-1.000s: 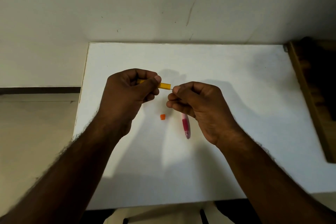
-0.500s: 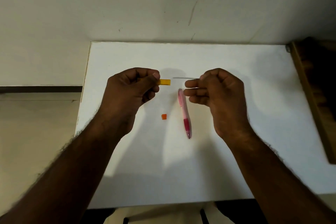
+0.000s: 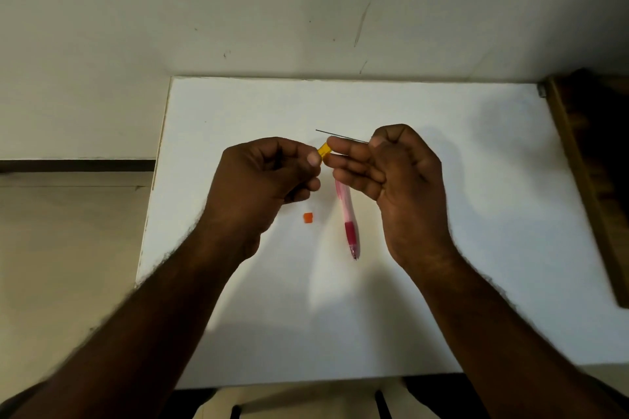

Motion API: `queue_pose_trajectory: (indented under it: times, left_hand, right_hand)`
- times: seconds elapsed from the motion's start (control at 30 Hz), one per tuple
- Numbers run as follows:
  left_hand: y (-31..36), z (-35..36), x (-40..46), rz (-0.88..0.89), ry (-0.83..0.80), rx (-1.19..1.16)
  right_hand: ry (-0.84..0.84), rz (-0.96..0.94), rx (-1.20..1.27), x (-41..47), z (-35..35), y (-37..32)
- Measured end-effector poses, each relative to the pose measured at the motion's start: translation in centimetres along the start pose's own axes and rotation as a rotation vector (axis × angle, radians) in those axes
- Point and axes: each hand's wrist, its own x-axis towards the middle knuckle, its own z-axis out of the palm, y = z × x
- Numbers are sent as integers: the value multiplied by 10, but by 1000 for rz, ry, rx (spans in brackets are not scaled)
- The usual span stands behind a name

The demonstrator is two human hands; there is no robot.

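Head view: looks down past a scuffed pale wall [image 3: 306, 10] onto a white counter [image 3: 476, 197] set against it. At the counter's right edge, a dark wooden frame [image 3: 585, 163], partly out of shot.

Over the middle of the counter, clear of the surface, two bare forearms reaching in from the near side. Left hand [image 3: 262, 173]: clenched round a yellow lead tube [image 3: 324, 150], leaving only the tube's open end showing past the thumb, aimed toward the right. Right hand [image 3: 398, 173]: pinches one end of a thin dark pencil lead [image 3: 340, 135] between thumb and forefinger, with the other fingers loosely stretched leftward, fingertips just beside the tube's mouth. Lead nearly level, slightly slanted, with the free end pointing left, just beyond the tube's mouth and outside it.

Flat on the counter under the right hand's fingers, a pink mechanical pencil [image 3: 348, 218] with a darker red grip, tip toward the near edge, far end hidden behind those fingers. Just left of the pencil and apart from it, near the left hand's knuckles, a small orange cap [image 3: 308, 218] lying on the counter.
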Motion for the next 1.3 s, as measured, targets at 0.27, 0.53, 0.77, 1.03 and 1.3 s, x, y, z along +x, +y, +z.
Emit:
queue_pose_trajectory:
  times: [0.27,0.53,0.77,1.03,1.3]
  left_hand:
    - [-4,-4,0,216,74,549]
    - [-25,-2,6,242,104,943]
    - [-27,4,5,348,108,1015]
    - [-31,38,-15,482,197,1180]
    - [-40,53,-28,369,197,1335]
  right_hand:
    - [3,25,-83,1,1,2]
    - [218,63,-133,8,-13,-4]
    - [214,3,-179,10,-15,-3]
    - [243,-34,-158,14,-22,-9]
    - [279,-155,-236,13,-21,-10]
